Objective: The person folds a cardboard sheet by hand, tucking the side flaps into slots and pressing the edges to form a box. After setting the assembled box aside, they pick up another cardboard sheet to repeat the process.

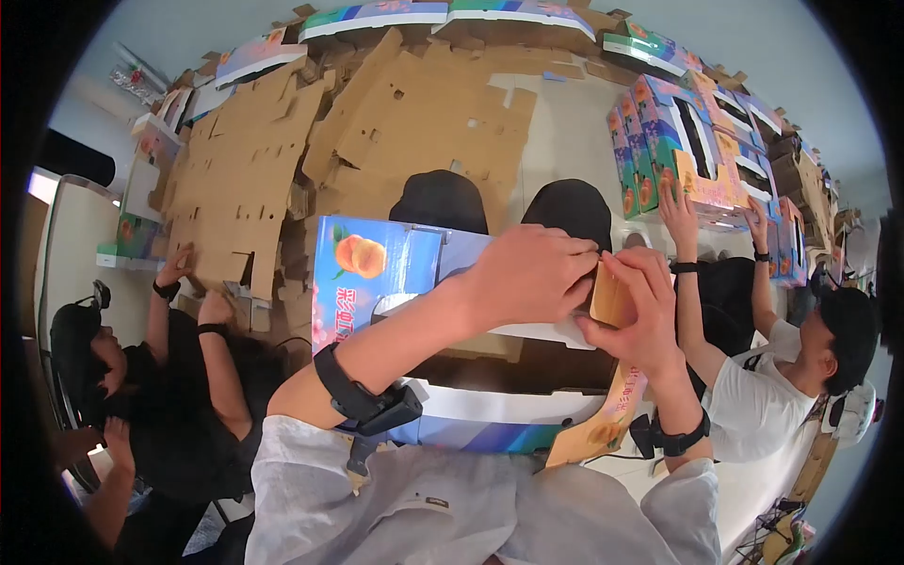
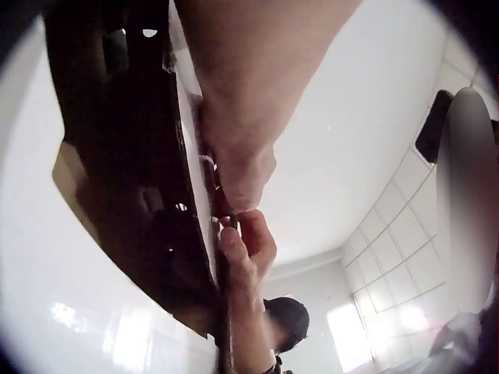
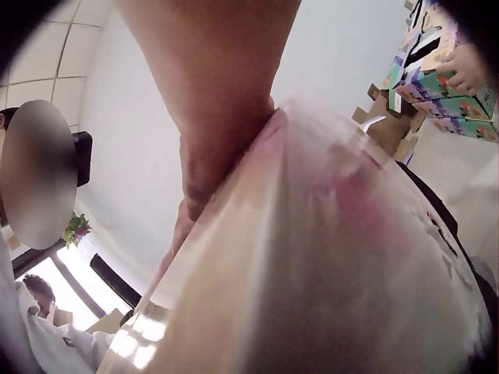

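A printed cardboard carton with peach pictures and a blue front lies across the person's lap, its top open to a brown inside. The left hand reaches over the white inner panel, its fingers bent over the carton's edge at the right end; their tips are partly hidden. Beside it the right hand pinches a small brown flap of the carton between thumb and fingers. In the left wrist view the two hands meet at the panel's edge. An orange printed side flap hangs outward below the right hand.
Flattened brown cardboard covers the floor ahead. Finished-looking cartons stand stacked at the right, where another person handles one. A person in black works on cardboard at the left. More cartons line the far side.
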{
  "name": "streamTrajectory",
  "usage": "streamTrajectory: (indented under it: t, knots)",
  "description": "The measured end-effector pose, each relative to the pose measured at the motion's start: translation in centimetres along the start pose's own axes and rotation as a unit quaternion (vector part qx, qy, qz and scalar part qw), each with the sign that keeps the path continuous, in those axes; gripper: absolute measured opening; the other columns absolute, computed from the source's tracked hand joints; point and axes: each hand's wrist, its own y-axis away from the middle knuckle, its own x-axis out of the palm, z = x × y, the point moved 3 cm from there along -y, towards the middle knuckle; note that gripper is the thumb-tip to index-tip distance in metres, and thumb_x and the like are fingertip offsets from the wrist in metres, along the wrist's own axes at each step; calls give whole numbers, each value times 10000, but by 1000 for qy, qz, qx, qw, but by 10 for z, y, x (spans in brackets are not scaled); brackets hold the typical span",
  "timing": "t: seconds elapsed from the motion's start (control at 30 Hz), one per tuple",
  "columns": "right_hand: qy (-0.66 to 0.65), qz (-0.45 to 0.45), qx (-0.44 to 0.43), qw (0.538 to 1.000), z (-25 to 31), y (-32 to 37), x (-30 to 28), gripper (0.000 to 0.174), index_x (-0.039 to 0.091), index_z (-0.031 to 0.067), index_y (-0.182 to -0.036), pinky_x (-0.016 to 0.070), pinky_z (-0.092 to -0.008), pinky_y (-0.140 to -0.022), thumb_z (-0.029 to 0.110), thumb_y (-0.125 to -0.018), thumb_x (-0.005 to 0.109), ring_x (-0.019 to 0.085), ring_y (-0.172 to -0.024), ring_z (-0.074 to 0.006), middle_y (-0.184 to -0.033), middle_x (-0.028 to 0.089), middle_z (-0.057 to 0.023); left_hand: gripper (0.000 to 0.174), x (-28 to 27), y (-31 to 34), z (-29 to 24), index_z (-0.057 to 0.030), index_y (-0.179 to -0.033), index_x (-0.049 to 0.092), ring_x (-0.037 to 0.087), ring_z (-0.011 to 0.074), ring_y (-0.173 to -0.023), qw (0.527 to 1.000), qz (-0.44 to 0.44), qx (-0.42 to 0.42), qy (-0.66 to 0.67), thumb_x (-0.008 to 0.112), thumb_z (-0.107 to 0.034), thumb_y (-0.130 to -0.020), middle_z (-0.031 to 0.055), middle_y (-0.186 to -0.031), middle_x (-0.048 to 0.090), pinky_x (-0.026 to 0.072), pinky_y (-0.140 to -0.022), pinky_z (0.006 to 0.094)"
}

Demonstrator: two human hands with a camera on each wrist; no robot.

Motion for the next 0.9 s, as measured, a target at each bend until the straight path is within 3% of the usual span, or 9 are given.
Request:
streamTrajectory:
  t: [0.13,0.3,0.4,0.47,0.57,0.67,0.73,0.83,0.9]
  knots:
    - [12,19,-16,1000,4,-6,2,623,630,46,-1107,412,-474,-944,239,-557,852,537,-1051,-327,-1140,538,-118,196,-1,4,2,-43,-979,655,674,242,-843,1000,-27,6,-5,627,-135,-809,89,-1027,690,543,-675,363]
    - [93,69,-37,993,13,-7,-1,655,598,40,-1140,338,-552,-1025,315,-597,841,492,-1165,-366,-1259,508,-150,239,-13,-4,4,-83,-969,681,680,226,-837,981,57,-164,89,670,-283,-838,41,-987,708,537,-664,346]
    - [91,74,-24,993,26,15,-6,735,574,40,-1188,303,-595,-1039,398,-604,839,465,-1202,-416,-1311,472,-190,348,-6,0,-1,-119,-1011,698,673,214,-849,997,10,-74,12,697,-407,-815,18,-963,710,528,-643,349]
    - [-106,106,-3,989,28,50,-12,833,526,37,-1237,278,-604,-1050,489,-607,832,441,-1231,-449,-1363,422,-241,401,-6,3,1,-139,-1055,694,668,207,-861,998,0,-57,6,705,-441,-792,13,-963,710,528,-647,345]
    - [-82,167,-43,982,57,90,-27,922,462,37,-1294,277,-596,-1045,542,-611,820,446,-1223,-455,-1381,399,-270,482,-10,2,-3,-179,-1144,674,659,200,-881,997,28,-69,-8,715,-472,-764,2,-984,708,530,-659,335]
    - [-88,247,2,965,74,114,-21,976,405,62,-1348,290,-589,-1035,559,-615,814,466,-1200,-431,-1370,430,-248,528,-7,0,-5,-226,-1252,617,653,201,-895,997,38,-63,18,704,-439,-777,-5,-1076,691,533,-704,325]
    - [-17,249,5,968,76,121,-11,913,473,86,-1317,283,-576,-1047,539,-604,818,502,-1176,-378,-1330,494,-199,500,-1,1,-8,-225,-1263,610,651,198,-924,999,28,7,-30,686,-401,-802,-1,-1135,673,536,-742,332]
    - [-26,216,15,976,77,121,-11,662,620,144,-1180,256,-558,-1077,452,-625,806,550,-1130,-303,-1320,537,-145,469,3,3,-8,-222,-1258,615,649,199,-953,998,41,4,-38,671,-380,-820,-1,-1148,668,536,-783,341]
    - [-43,219,14,975,75,123,-16,632,625,164,-1175,245,-572,-1085,448,-637,797,551,-1136,-311,-1309,551,-123,464,2,2,-10,-221,-1254,618,650,199,-959,999,37,2,-39,670,-378,-821,0,-1146,669,533,-793,345]
